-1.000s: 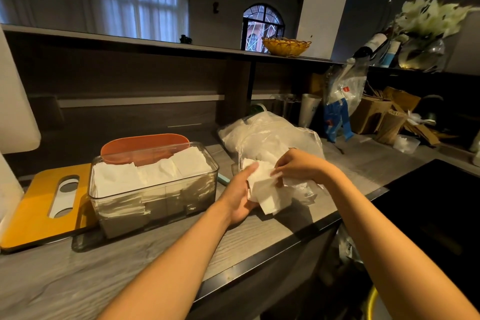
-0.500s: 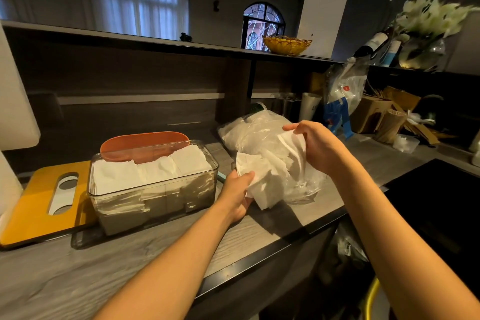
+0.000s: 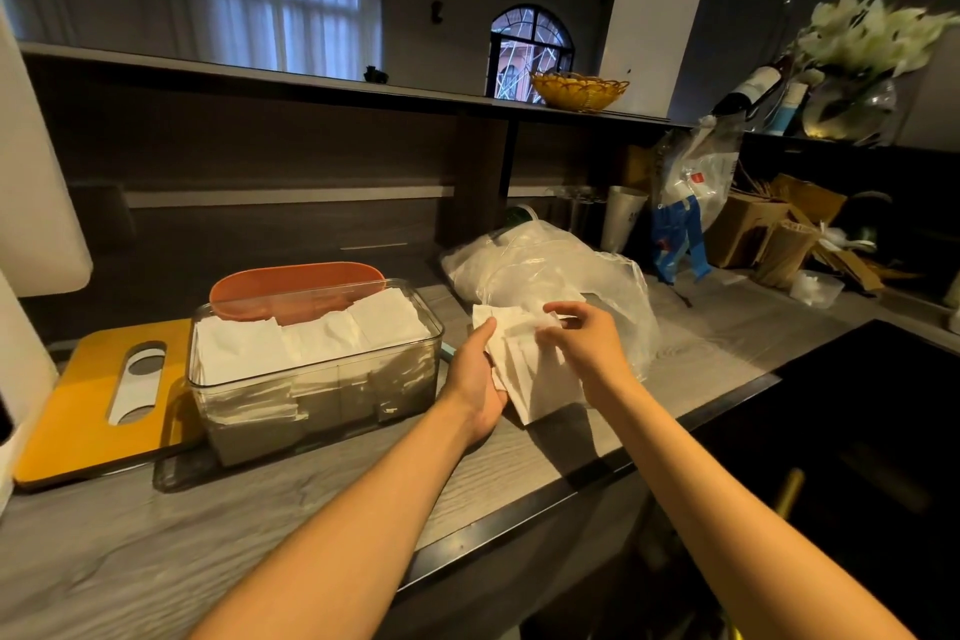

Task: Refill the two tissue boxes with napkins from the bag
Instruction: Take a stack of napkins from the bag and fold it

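My left hand point(image 3: 475, 377) held a small stack of napkins point(image 3: 524, 369) from beneath, fingers curled round its edge, while my right hand point(image 3: 589, 340) pinched the top napkin between thumb and fingers, just in front of the bag point(image 3: 550, 270) lying on the counter point(image 3: 156, 556). To the left stood a clear box point(image 3: 311, 364), filled to its rim with napkins, an orange box point(image 3: 296, 286) touching its back, and an orange lid point(image 3: 98, 395) lay flat just beside it.
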A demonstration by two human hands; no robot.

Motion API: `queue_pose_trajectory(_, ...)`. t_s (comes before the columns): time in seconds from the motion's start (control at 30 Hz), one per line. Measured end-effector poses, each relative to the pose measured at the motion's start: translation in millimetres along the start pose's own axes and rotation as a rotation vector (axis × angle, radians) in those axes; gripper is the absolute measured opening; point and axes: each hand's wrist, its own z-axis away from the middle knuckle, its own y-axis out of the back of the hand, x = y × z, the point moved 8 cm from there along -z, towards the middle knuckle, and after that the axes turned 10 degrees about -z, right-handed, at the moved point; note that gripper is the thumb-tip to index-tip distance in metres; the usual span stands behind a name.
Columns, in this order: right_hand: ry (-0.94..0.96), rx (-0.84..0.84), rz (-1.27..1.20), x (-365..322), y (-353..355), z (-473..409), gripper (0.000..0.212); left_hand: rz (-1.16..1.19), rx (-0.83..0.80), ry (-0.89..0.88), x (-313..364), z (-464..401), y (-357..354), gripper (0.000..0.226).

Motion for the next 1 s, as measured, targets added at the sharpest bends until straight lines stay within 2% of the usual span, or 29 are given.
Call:
queue_pose_trajectory(0.1, 0.09, 0.012, 0.009, -0.9, -6.8, 3.9, 0.034, -0.103, 0.013, -0.053, 1.0, -2.9, 0.2, 0.03)
queue_pose_trajectory(0.2, 0.164, 0.008, 0.055, -0.9, -8.7, 6.2, 0.034, -0.191, 0.053, -0.083, 0.1, -3.9, 1.9, 0.034)
queue_pose_trajectory(0.37, 0.299, 0.049, 0.065, -14.5, 4.5, 6.0, 0.034, -0.203, 0.091, -0.157, 10.0, -2.4, 8.3, 0.034)
queue_pose_trajectory(0.47, 0.215, -0.075, 0.078, -21.7, -0.9, -0.5, 0.036, -0.29, 0.009, -0.216, 14.5, 2.3, 0.1, 0.032)
queue_pose_trajectory(0.53, 0.132, -0.188, 0.101, -24.1, -7.5, -4.0, 0.028, -0.337, -0.044, -0.234, 15.4, 5.9, -5.6, 0.037)
queue_pose_trajectory(0.6, 0.077, -0.244, 0.148, -23.6, -10.6, -6.6, 0.015, -0.352, -0.093, -0.226, 13.8, 6.8, -10.4, 0.04)
queue_pose_trajectory(0.67, 0.083, -0.232, 0.175, -24.0, -10.6, -10.4, 0.006, -0.334, -0.105, -0.207, 11.5, 6.8, -11.3, 0.038)
queue_pose_trajectory(0.83, 0.206, -0.112, -0.023, -31.2, -6.5, -14.0, 0.005, -0.163, -0.129, -0.013, -1.8, 4.7, -8.3, 0.034)
queue_pose_trajectory(1.0, 0.162, -0.184, 0.04, -29.7, -12.2, -16.6, 0.008, -0.14, -0.147, 0.059, -9.6, 1.2, -7.5, 0.034)
